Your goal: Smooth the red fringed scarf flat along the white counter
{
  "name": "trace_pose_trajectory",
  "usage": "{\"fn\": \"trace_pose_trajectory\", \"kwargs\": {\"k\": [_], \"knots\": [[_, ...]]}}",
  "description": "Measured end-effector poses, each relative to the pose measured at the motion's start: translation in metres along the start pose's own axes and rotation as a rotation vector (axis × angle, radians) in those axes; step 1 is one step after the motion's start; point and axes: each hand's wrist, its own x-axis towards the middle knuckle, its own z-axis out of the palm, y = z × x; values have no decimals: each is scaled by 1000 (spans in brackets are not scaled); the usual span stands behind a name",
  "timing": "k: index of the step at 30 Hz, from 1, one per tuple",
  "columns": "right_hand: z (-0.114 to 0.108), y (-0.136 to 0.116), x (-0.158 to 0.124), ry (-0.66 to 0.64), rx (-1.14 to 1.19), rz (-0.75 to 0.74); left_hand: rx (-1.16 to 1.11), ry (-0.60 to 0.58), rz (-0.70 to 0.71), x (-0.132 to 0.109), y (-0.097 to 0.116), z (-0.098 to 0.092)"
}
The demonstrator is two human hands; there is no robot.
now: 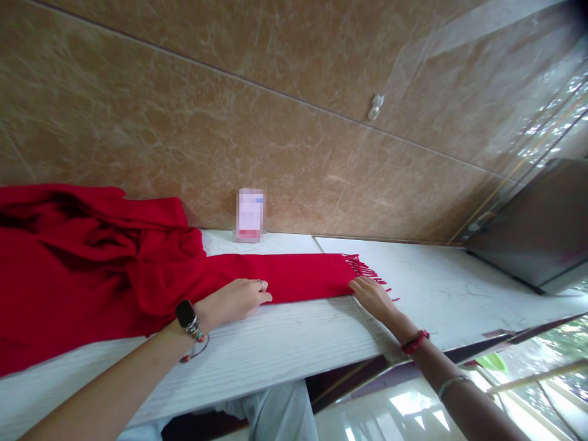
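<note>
A long red scarf [294, 272] with a fringed end lies stretched across a white table [275, 349], its left part bunched in a heap [78, 257]. My left hand [236, 300] rests on the scarf's near edge about midway, fingers curled and pressed down, a ring on one finger and a watch on the wrist. My right hand [372, 294] lies flat with fingers stretched at the scarf's near corner by the fringe [367, 269]. A red band circles that wrist.
A small pink and white box [249, 214] stands against the brown marble wall [275, 122] behind the scarf. A dark flat appliance [533, 233] sits at the right end of the counter. A small white hook [375, 106] is fixed on the wall.
</note>
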Motion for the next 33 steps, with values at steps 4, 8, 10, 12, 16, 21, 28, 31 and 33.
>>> {"fn": "trace_pose_trajectory", "kwargs": {"k": [4,8,10,12,16,21,28,31,33], "knots": [[-2,-1,2,58,-51,2,57,34,33,0,-2,-3],[-2,-2,2,-13,7,-33,42,22,41,-1,0,-2],[-3,0,-2,-75,38,-42,5,-2,46,-2,1,-2],[-6,4,-8,-130,54,-16,-53,-29,23,-2,1,-3],[-14,13,-19,-206,86,12,-171,-88,-48,-2,1,-6],[-14,18,-26,-172,34,-1,-207,-26,-6,1,3,-4],[-1,17,-22,-57,18,63,-194,3,9,2,5,3],[1,22,-23,-12,45,80,-170,-5,6,2,3,5],[0,24,-23,20,33,82,-151,1,8,1,1,5]]}}
